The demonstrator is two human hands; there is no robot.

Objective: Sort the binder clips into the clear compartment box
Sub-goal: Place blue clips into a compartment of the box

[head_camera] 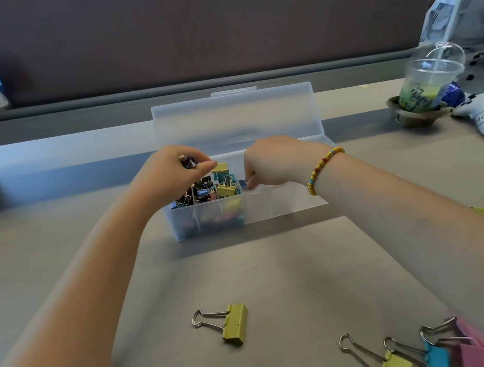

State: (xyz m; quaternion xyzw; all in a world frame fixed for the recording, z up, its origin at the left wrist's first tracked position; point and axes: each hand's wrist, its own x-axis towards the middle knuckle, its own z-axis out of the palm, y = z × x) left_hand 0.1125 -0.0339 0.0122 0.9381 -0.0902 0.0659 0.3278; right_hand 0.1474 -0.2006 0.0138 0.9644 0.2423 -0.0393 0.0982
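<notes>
— Why are both hands over the box [283, 205]?

— My left hand [171, 169] pinches a dark clip [187, 161] above the full left compartments; my right hand [268, 161] pinches a blue clip [243, 183] into the empty one. Loose clips [435, 352] wait near the desk's [54, 214] front edge.

Frosted translucent plastic compartment box [268, 207]; matt grey smooth worktop [277, 271]; yellow binder clip [234, 324] painted matt, with shiny wire handles.
</notes>
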